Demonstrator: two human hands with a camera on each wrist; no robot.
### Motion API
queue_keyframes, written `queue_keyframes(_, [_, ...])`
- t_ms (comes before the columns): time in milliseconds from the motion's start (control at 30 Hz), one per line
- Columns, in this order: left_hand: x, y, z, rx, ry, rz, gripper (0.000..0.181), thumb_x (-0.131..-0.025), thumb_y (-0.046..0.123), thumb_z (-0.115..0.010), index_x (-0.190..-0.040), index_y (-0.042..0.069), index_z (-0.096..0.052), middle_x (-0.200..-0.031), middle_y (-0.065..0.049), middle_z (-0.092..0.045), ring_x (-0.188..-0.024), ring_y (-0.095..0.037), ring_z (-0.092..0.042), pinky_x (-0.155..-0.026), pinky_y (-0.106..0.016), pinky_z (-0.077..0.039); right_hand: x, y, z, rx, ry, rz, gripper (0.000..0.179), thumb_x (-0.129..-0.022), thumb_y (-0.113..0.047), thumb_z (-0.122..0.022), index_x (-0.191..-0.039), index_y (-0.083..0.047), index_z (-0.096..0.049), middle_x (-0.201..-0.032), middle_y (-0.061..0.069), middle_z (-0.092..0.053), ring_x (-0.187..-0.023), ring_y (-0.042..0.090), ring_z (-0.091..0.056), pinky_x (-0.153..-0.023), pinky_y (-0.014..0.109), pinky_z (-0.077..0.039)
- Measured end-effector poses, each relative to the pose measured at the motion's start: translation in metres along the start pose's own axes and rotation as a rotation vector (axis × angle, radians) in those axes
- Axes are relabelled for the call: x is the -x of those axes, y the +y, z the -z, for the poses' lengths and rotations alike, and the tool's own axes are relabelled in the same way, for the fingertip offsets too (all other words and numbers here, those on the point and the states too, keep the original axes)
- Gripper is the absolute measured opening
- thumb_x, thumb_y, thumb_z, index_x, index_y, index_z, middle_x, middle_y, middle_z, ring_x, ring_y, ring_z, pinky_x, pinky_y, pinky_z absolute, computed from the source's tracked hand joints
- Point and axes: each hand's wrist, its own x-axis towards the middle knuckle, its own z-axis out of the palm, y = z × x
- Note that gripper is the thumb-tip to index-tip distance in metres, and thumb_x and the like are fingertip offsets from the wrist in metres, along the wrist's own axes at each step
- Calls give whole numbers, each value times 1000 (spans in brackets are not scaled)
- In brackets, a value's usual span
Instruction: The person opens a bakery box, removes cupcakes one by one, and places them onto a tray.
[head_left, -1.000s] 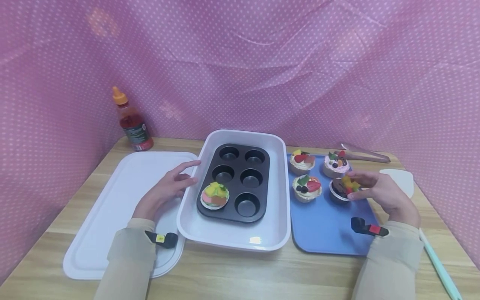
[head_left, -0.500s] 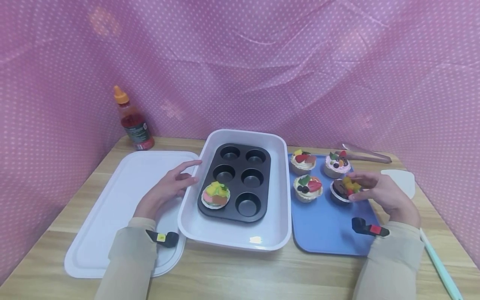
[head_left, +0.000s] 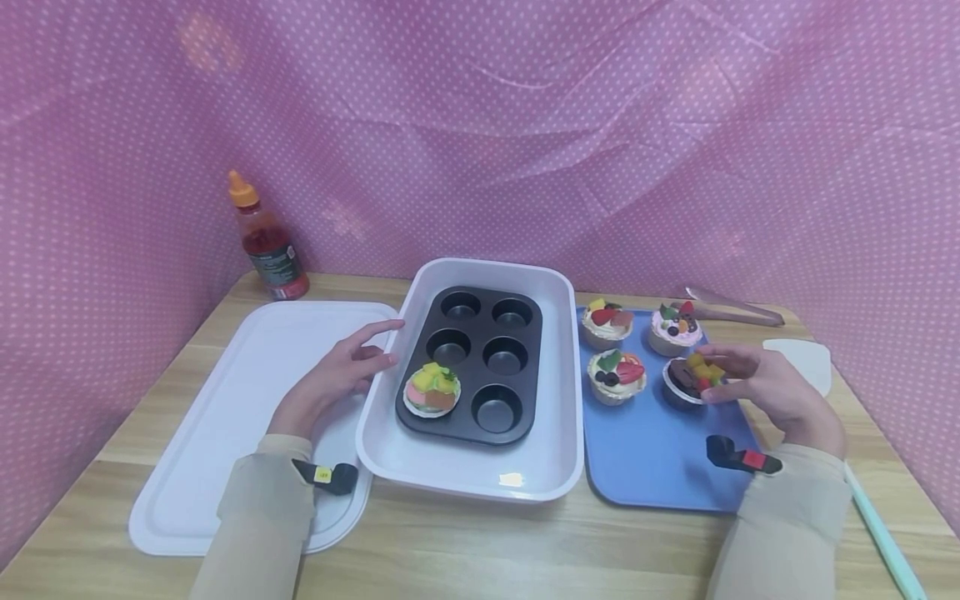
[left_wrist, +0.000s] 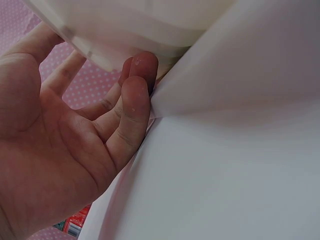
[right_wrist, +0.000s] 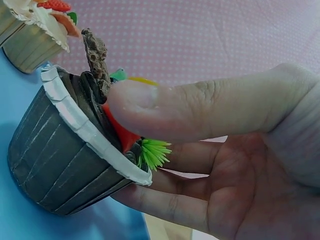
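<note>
My right hand (head_left: 776, 392) is at the chocolate cupcake (head_left: 681, 382) on the blue tray (head_left: 645, 467). Seen in the right wrist view, the thumb (right_wrist: 190, 107) lies over its fruit topping and the other fingers are behind it; the dark cup (right_wrist: 65, 155) leans in this view. My left hand (head_left: 326, 383) touches the left rim of a white basin (head_left: 465, 479), its fingertips against the outer wall in the left wrist view. Inside the basin, a black muffin pan (head_left: 468, 429) has a fruit-topped cupcake (head_left: 432, 390) in its near left cup.
Three more cupcakes (head_left: 617, 375) stand on the blue tray. Tongs (head_left: 738, 310) lie behind it, and a spatula with a mint handle (head_left: 885, 533) lies to its right. A white lid-like tray (head_left: 202, 467) is at left, with a sauce bottle (head_left: 272, 250) behind.
The right hand and the chocolate cupcake have shifted very slightly to the right. The left hand stays at the basin's rim.
</note>
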Motion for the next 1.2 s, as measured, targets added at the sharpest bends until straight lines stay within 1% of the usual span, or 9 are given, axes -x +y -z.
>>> queue_keyframes(433, [1,0,1,-3,0,-4,65,-99,38,-63,-157,37,-33,-156,-20,-42,-141,-40,-45,-106,-55,-48,3,-2,1,-9,-19,30,84,-81,-20,-82,-151,0,-41,-154,29,-40,-144,53,-31,-109,75,-24])
queue_keyframes(600, [2,1,1,-3,1,7,65,-99,39,-63,-156,38,-33,-156,-19,-42,-141,-40,-44,-107,-56,-47,5,-4,2,16,-3,29,84,-81,-25,-83,-151,-2,-43,-153,28,-43,-141,49,-38,-108,73,-28])
queue_keyframes(667, [2,1,1,-6,3,14,66,-98,41,-64,-156,39,-33,-157,-19,-41,-142,-40,-43,-108,-57,-46,7,-6,3,33,5,25,83,-82,-28,-83,-150,-4,-44,-152,26,-45,-139,43,-41,-108,70,-30])
queue_keyframes(767, [2,1,1,-11,1,16,67,-98,43,-64,-156,39,-32,-157,-18,-41,-142,-40,-43,-108,-57,-45,9,-7,4,32,9,32,81,-83,-30,-82,-150,-4,-44,-152,25,-45,-129,18,-51,-107,68,-32])
queue_keyframes(900, [2,1,1,-17,-1,14,66,-97,44,-64,-156,41,-33,-158,-17,-39,-144,-40,-40,-109,-58,-44,11,-8,6,21,6,36,80,-84,-32,-81,-150,-4,-45,-152,25,-45,-107,-15,-47,-107,67,-32])
queue_keyframes(967, [2,1,1,-25,0,12,66,-97,45,-64,-156,41,-32,-159,-16,-38,-145,-40,-39,-109,-59,-43,11,-9,6,18,2,38,79,-85,-32,-80,-150,-3,-45,-152,25,-45,-104,-18,-47,-108,68,-31])
queue_keyframes(1067, [3,2,1,-36,0,9,66,-97,46,-63,-156,42,-32,-158,-17,-39,-145,-41,-37,-109,-61,-43,11,-11,7,24,-4,37,78,-86,-33,-79,-150,-4,-44,-153,25,-45,-117,-5,-52,-108,71,-30])
queue_keyframes(1133, [3,2,1,-42,1,8,66,-97,46,-63,-156,42,-32,-157,-17,-40,-145,-41,-38,-109,-61,-43,11,-13,7,28,-10,29,78,-87,-34,-78,-150,-4,-43,-154,24,-44,-130,15,-52,-107,72,-29])
queue_keyframes(1200, [4,2,0,-47,4,10,66,-97,47,-63,-156,42,-32,-156,-18,-41,-144,-41,-39,-109,-61,-43,12,-15,7,33,-14,17,78,-88,-36,-77,-151,-4,-43,-155,24,-43,-140,36,-43,-107,73,-28])
